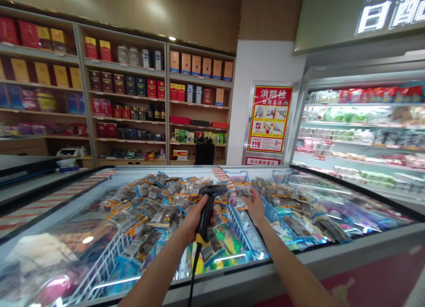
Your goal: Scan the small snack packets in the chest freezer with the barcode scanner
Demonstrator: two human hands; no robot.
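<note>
My left hand [193, 222] is wrapped round the grip of a black and yellow barcode scanner [206, 214], whose head tilts toward the right. Its dark cord runs down past my forearm. To the right, my right hand [255, 206] pinches a small clear packet with an orange edge [242, 193], held up in front of the scanner head. Beneath both hands, a pile of similar packets [154, 203] with orange and blue edges spreads over the glass-topped freezer [241, 269].
More packets [285, 194] lie on the freezer's right side. White wire baskets [102, 258] show through the glass. Behind stand shelves of boxed goods [126, 86], a red and yellow notice [270, 119] on the wall and a lit refrigerated shelf [361, 134] at right.
</note>
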